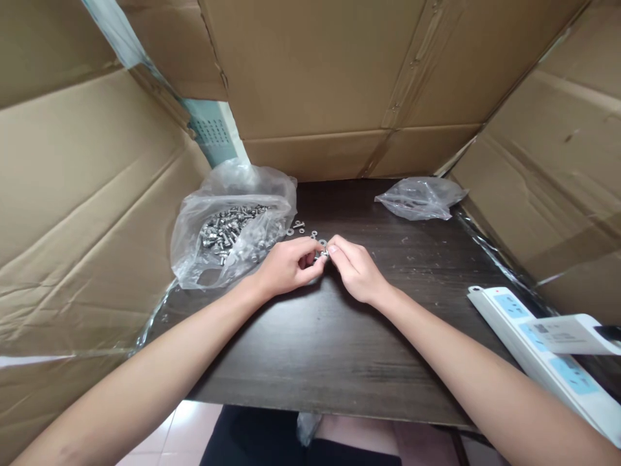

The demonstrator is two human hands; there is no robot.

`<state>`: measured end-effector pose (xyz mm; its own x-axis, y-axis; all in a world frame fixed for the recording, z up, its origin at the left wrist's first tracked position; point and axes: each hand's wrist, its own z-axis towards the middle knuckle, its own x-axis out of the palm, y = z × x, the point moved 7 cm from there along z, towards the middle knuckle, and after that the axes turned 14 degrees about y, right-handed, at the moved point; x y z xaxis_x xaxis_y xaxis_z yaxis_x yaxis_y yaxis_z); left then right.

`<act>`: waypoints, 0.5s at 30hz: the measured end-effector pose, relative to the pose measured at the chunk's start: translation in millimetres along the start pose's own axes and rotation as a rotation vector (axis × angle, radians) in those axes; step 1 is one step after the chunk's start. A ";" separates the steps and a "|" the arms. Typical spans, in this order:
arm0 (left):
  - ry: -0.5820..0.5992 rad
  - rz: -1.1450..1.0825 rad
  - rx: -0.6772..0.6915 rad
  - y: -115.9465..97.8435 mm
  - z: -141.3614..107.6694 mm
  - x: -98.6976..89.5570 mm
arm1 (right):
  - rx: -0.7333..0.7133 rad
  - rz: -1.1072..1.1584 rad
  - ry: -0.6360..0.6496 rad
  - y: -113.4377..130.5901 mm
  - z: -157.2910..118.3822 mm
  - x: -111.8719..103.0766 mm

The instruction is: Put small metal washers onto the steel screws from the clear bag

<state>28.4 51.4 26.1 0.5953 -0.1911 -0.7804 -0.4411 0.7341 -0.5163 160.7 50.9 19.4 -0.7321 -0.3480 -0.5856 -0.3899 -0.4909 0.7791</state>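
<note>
My left hand (294,264) and my right hand (356,268) meet over the middle of the dark table. Between their fingertips is a small shiny metal piece that looks like a bolt (325,253), mostly covered by the fingers. Thumb and forefinger of the left hand pinch it, and the right hand's closed fingers grip its other side. Just beyond the hands lie a washer (323,243), small nuts (314,233) and a loose bolt (299,224). To the left, an open clear plastic bag (189,259) holds many metal bolts (228,226).
A second clear plastic bag (422,197) lies at the back right of the dark wooden table (301,349). On the right is a white power strip (504,323) with a white tag (567,333). Cardboard walls (339,77) stand at the back and both sides.
</note>
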 end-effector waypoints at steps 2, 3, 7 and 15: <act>0.016 0.001 -0.001 0.0 -0.2 1.4 | 0.003 0.018 0.015 0.4 -0.4 -0.6; 0.021 0.000 -0.003 0.1 -0.3 1.9 | 0.003 0.022 0.023 0.5 -0.3 -0.7; 0.026 0.002 0.001 0.2 -0.4 1.8 | -0.009 0.003 0.024 1.0 0.8 -0.4; 0.024 0.023 0.007 -0.7 -0.1 -0.1 | 0.022 -0.046 0.032 -0.6 1.9 2.7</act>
<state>28.6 50.9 26.5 0.5685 -0.1894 -0.8006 -0.4499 0.7431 -0.4954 157.9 51.7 17.7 -0.6949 -0.3511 -0.6275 -0.4351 -0.4895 0.7557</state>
